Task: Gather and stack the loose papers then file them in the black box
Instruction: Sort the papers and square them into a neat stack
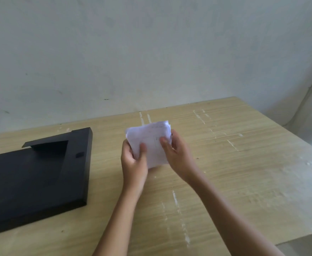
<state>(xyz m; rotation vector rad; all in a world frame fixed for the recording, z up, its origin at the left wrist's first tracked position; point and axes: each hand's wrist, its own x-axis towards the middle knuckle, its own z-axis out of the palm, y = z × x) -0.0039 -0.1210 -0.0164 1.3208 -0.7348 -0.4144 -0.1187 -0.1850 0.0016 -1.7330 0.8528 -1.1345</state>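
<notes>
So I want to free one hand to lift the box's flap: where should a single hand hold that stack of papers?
Probably pinch the stack of papers at its lower edge, coming from below on the person's side. The left hand and right hand now grip its two sides, and the upper sheets fan loosely, so a grip low down, thumb in front, should keep them together. The black box lies to the left.

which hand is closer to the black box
The left hand, gripping the paper stack's left edge. The black box lies on that side of the table; the right hand holds the stack's far edge.
</notes>
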